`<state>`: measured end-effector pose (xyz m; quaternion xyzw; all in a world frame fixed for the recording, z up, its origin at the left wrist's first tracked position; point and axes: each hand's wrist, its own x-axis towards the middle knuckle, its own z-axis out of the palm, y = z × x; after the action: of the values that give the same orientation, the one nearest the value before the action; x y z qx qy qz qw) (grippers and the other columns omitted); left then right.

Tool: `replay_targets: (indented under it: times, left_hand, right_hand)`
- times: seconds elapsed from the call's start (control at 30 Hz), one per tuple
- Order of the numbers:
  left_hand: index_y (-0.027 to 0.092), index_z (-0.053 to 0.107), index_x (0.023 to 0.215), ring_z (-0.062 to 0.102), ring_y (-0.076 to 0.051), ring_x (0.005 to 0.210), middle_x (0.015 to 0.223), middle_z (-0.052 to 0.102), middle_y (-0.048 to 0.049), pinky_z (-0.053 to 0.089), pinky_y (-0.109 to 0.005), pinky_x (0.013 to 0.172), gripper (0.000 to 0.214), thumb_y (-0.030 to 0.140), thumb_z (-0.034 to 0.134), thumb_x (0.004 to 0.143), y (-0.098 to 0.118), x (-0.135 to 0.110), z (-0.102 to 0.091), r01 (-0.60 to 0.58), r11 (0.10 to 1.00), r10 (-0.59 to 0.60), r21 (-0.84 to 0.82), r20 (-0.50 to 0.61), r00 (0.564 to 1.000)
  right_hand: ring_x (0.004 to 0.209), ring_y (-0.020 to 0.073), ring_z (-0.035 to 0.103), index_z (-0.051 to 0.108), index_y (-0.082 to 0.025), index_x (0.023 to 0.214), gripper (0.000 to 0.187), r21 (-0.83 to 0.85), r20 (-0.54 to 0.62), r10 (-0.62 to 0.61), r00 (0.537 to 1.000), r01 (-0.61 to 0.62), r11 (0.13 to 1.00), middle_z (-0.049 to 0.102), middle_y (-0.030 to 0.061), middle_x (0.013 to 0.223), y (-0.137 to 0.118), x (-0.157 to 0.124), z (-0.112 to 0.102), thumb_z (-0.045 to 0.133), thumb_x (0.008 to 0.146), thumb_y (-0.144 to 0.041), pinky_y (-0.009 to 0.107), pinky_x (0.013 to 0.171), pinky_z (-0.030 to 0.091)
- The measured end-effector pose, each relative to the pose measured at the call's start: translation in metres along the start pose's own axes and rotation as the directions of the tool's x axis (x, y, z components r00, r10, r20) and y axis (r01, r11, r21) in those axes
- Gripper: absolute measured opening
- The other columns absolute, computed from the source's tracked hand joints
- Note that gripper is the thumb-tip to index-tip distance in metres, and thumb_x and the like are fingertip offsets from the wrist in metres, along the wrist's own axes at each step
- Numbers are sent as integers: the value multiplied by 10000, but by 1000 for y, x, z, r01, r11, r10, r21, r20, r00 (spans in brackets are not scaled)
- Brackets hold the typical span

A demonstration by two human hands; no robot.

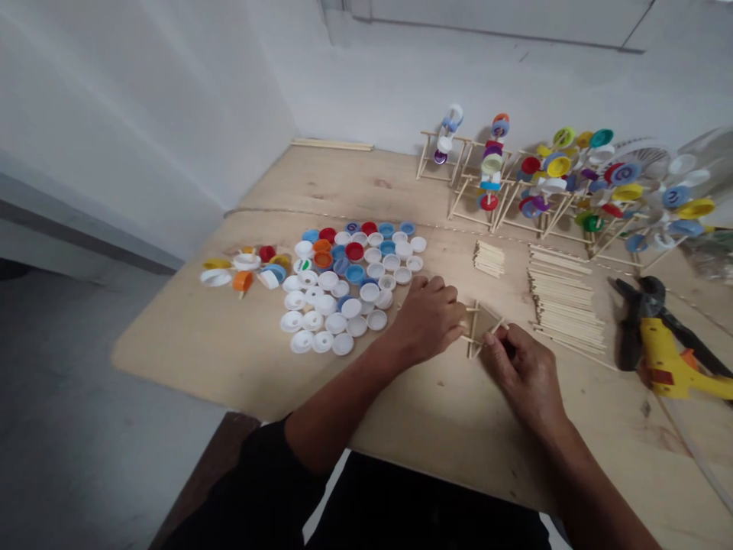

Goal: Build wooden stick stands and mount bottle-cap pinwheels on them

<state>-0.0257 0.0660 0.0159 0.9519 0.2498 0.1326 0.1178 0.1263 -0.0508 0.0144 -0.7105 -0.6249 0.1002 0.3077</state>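
Observation:
A small frame of thin wooden sticks (479, 330) lies on the plywood board (401, 397) between my hands. My left hand (429, 319) is closed, its fingers pinching the frame's left side. My right hand (518, 365) is closed too, its fingertips gripping the frame's right end. Just left of my left hand lies a spread of bottle caps (349, 283), mostly white and blue.
Piles of wooden sticks (564, 302) and a shorter bundle (489, 258) lie to the right. A yellow glue gun (676, 367) and black pliers (635, 321) sit at the far right. Finished stick-and-cap assemblies (544, 176) stand at the back. A loose cap piece (243, 269) lies left.

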Motion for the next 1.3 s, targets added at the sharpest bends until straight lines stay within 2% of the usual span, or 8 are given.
replay_targets:
  times: [0.13, 0.27, 0.4, 1.03, 1.3]
  left_hand:
    - [189, 661, 869, 484, -210, 927, 935, 629, -53, 295, -387, 813, 166, 268, 518, 899, 2, 5, 5, 98, 995, -96, 22, -61, 993]
    - [204, 663, 922, 492, -210, 954, 916, 636, -47, 296, -391, 823, 168, 237, 499, 913, 3, 10, 15, 51, 997, -47, 52, -79, 996]
    - [213, 671, 890, 497, -204, 924, 881, 644, -44, 298, -395, 816, 197, 209, 476, 921, 2, 11, 21, 39, 997, -31, 69, -115, 993]
    - [209, 652, 835, 486, -207, 890, 846, 639, -33, 304, -393, 783, 202, 214, 468, 919, 1, 14, 24, 68, 994, -53, 87, -161, 986]
    - [209, 654, 795, 495, -202, 869, 800, 631, -17, 307, -388, 767, 166, 226, 524, 896, 0, 14, 28, 67, 993, -44, 98, -220, 975]
  right_hand:
    - [501, 107, 448, 555, -192, 725, 260, -1, -1, 3, 1000, -3, 1000, 512, -26, 575, -1, 0, 0, 471, 904, -360, 232, 512, 343]
    - [507, 111, 456, 569, -195, 722, 265, 4, 7, 12, 1000, -12, 1000, 522, -23, 582, -1, 0, -1, 465, 903, -359, 231, 512, 347]
    - [515, 114, 469, 570, -193, 733, 264, 12, 13, 8, 1000, -8, 1000, 534, -19, 593, -1, 0, 0, 459, 906, -358, 233, 519, 356]
    - [524, 115, 472, 559, -188, 736, 267, 2, 34, 7, 999, -7, 1000, 517, -19, 597, -2, 1, -1, 455, 915, -358, 235, 530, 351]
    - [521, 112, 472, 556, -189, 729, 274, 4, 33, -8, 999, 8, 1000, 518, -23, 593, -1, 1, 0, 447, 915, -357, 231, 526, 351]
